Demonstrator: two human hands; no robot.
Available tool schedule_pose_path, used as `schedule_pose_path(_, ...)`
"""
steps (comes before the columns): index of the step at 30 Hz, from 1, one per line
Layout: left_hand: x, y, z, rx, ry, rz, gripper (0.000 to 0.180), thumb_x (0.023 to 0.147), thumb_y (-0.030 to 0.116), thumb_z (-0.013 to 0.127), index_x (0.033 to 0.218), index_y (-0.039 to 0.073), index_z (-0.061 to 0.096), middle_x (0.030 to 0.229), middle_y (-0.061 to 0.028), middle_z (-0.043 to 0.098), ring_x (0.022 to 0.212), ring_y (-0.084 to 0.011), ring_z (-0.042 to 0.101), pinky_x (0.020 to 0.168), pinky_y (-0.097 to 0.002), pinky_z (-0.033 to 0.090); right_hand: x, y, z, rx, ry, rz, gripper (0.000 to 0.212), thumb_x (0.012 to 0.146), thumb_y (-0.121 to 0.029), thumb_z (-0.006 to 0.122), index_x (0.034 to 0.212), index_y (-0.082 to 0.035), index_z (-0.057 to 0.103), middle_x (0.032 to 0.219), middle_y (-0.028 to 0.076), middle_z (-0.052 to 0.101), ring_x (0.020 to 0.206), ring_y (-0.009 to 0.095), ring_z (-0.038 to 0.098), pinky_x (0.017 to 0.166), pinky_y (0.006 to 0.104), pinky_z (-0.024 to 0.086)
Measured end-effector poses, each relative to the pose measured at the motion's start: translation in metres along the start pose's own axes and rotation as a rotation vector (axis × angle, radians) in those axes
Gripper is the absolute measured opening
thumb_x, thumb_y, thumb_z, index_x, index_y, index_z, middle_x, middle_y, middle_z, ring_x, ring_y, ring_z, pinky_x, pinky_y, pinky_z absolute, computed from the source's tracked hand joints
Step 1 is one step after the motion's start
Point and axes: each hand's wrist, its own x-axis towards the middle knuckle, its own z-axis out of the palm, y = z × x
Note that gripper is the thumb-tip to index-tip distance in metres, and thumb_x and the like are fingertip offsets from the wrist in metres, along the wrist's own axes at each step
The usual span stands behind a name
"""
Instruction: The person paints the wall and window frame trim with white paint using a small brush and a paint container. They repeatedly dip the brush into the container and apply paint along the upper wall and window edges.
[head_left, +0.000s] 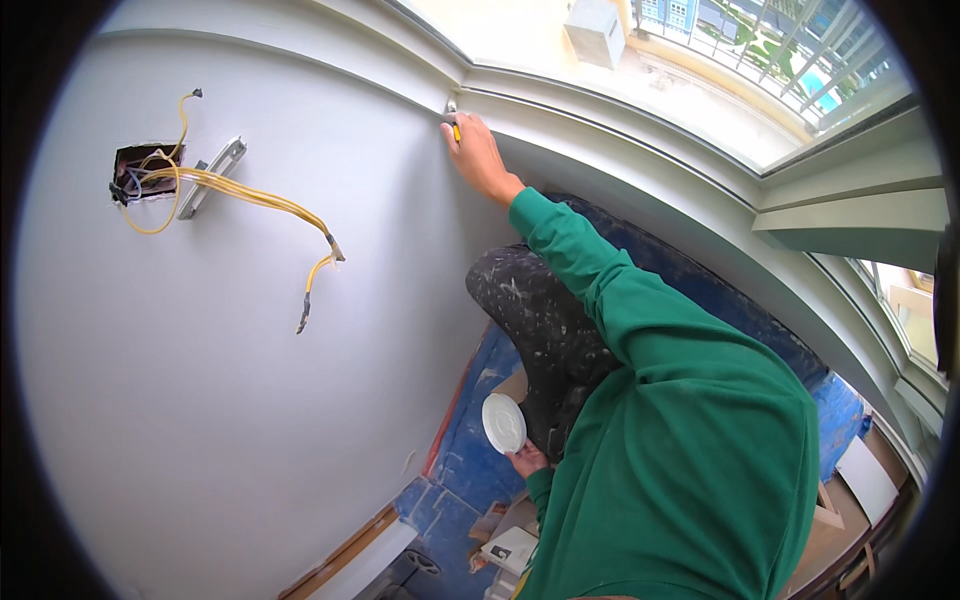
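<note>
My right hand point(475, 155), at the end of a green sleeve, reaches up to the corner where the grey wall point(300, 400) meets the window frame point(600, 140). Its fingers are closed round a small putty knife point(457, 132) with a yellow and dark handle; most of the tool is hidden by the hand. Lower down, beside my paint-spattered dark trouser leg point(530, 320), my left hand point(528, 460) grips the edge of a round white plastic lid point(504, 423). Pale smears show on the lid's face.
An open wall box point(148, 172) has yellow wires point(260, 198) hanging out, beside a metal bracket point(212, 178). Blue sheeting point(440, 520) covers the floor. Boxes and boards point(510, 548) lie low by my body. Outside the glass is a railing point(770, 60).
</note>
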Motion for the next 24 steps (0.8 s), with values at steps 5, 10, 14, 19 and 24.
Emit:
schedule_pose_path(5,0.006,-0.003,-0.013,-0.052,0.011,0.0,0.052,0.103,0.041,0.034,0.14,0.004,0.038,0.139,-0.0154,0.048,0.128,-0.0279,0.047,0.109,-0.0389,0.04,-0.003,-0.004,0.001,0.039,0.04,0.027,0.028,0.095,-0.021,0.055,0.11,0.001,0.058,0.097,0.024,0.058,0.09,0.041,0.057,0.08,0.0463,0.047)
schedule_pose_path(10,0.0,0.003,-0.004,-0.023,0.021,-0.009,0.053,0.102,0.042,0.035,0.139,0.004,0.039,0.138,-0.0151,0.049,0.128,-0.028,0.047,0.11,-0.0389,0.039,-0.004,0.0,-0.001,0.06,-0.03,0.049,0.025,0.094,-0.019,0.054,0.105,0.002,0.061,0.1,0.024,0.063,0.095,0.041,0.058,0.084,0.0456,0.046)
schedule_pose_path(14,0.001,-0.001,0.0,-0.013,0.015,0.004,0.053,0.102,0.042,0.036,0.138,0.003,0.04,0.136,-0.015,0.051,0.127,-0.0282,0.048,0.111,-0.0387,0.039,0.005,0.004,0.0,0.122,0.179,0.025,0.027,0.095,-0.02,0.053,0.105,0.003,0.064,0.087,0.02,0.065,0.079,0.033,0.062,0.075,0.0404,0.049)
schedule_pose_path(19,-0.004,0.0,-0.001,-0.072,0.063,-0.027,0.052,0.102,0.041,0.037,0.137,0.003,0.041,0.136,-0.0152,0.051,0.126,-0.0281,0.048,0.111,-0.0397,0.038,0.046,-0.035,-0.009,0.439,0.049,0.192,0.031,0.097,-0.021,0.05,0.104,0.004,0.066,0.068,0.01,0.063,0.06,0.013,0.058,0.06,0.0281,0.049)
schedule_pose_path(24,0.003,-0.005,-0.005,-0.123,0.037,-0.009,0.051,0.102,0.04,0.038,0.137,0.002,0.041,0.136,-0.0159,0.05,0.126,-0.0288,0.048,0.11,-0.0404,0.039,0.097,-0.105,-0.024,0.773,-0.001,-0.052,0.034,0.096,-0.021,0.046,0.1,0.006,0.066,0.066,0.008,0.063,0.06,0.012,0.059,0.057,0.0263,0.047)
